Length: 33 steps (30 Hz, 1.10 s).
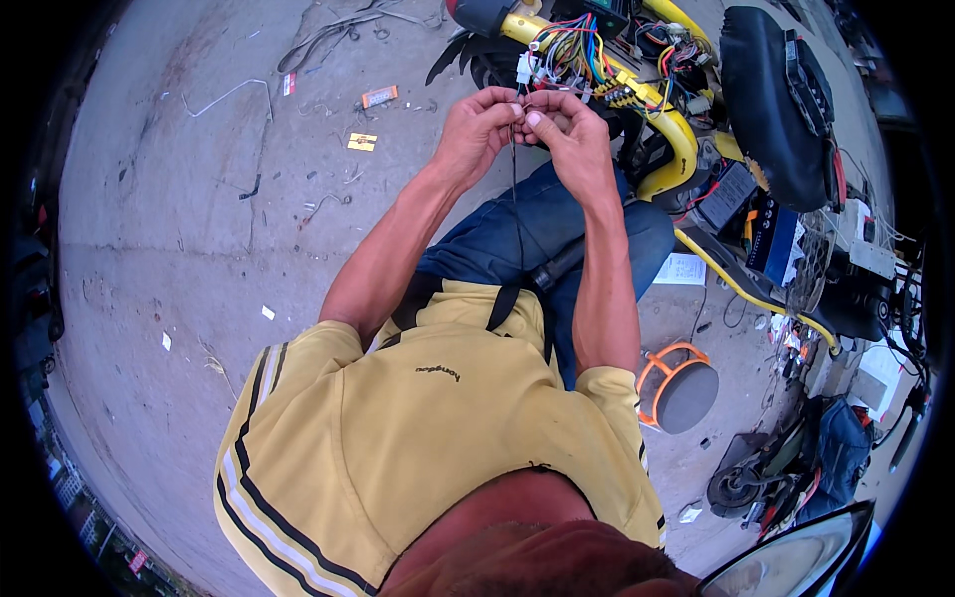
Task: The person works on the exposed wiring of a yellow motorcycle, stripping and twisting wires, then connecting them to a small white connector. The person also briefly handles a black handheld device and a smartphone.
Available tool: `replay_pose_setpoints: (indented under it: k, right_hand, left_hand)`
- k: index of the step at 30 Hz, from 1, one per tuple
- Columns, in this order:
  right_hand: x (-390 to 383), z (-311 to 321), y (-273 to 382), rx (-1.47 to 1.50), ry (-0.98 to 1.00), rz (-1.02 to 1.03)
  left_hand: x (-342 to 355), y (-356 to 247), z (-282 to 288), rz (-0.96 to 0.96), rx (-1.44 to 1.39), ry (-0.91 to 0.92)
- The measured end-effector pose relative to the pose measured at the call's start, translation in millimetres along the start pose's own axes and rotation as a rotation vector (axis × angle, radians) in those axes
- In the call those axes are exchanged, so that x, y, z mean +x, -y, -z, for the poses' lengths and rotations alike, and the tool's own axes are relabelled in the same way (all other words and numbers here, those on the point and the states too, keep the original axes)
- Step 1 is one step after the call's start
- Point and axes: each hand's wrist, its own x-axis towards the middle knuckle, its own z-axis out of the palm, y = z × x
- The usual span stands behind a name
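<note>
Both hands meet at the top middle, just in front of a bundle of coloured wires (577,55) on a yellow vehicle frame (679,149). My left hand (480,127) pinches a thin dark wire (515,189) between thumb and fingers. Opposite it, my right hand (569,134) is closed on the wire's upper end, thumb and forefinger pressed together. The dark wire hangs down from the fingers toward my lap. A white plug connector (524,68) sits just above the fingertips. What exactly lies between the fingertips is too small to make out.
A black seat (771,104) stands upright at the right. An orange-framed stool (686,391) is beside my right elbow. Batteries (726,194) and loose parts lie to the right. Small boxes (379,97), a yellow card (362,142) and straps (348,25) are on the floor at left.
</note>
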Motion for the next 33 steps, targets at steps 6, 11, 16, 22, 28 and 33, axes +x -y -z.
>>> replay_pose_setpoints:
  k: [6, 11, 16, 22, 28, 33]
  right_hand:
    - [2.3, 3.2, -6.3, -0.079, -0.055, 0.04]
    - [2.6, 7.3, -4.3, -0.165, -0.063, 0.05]
    - [2.1, 12.4, 2.3, -0.165, -0.021, 0.022]
    - [3.4, 15.4, 5.4, -0.156, 0.004, 0.009]
    - [5.9, 20.1, -1.5, 0.147, 0.057, -0.119]
    - [5.6, 18.1, 0.7, 0.394, 0.072, -0.259]
  left_hand:
    - [0.6, 1.7, 1.4, -0.029, 0.052, 0.01]
    - [1.8, 0.7, 0.9, -0.04, 0.066, 0.033]
    - [0.7, -2.7, -1.8, -0.064, 0.095, 0.052]
    - [2.2, -6.6, -3.5, -0.031, 0.173, 0.049]
    - [2.9, -2.9, -4.5, -0.052, 0.229, 0.041]
    - [3.8, 4.2, -10.0, -0.109, 0.267, 0.01]
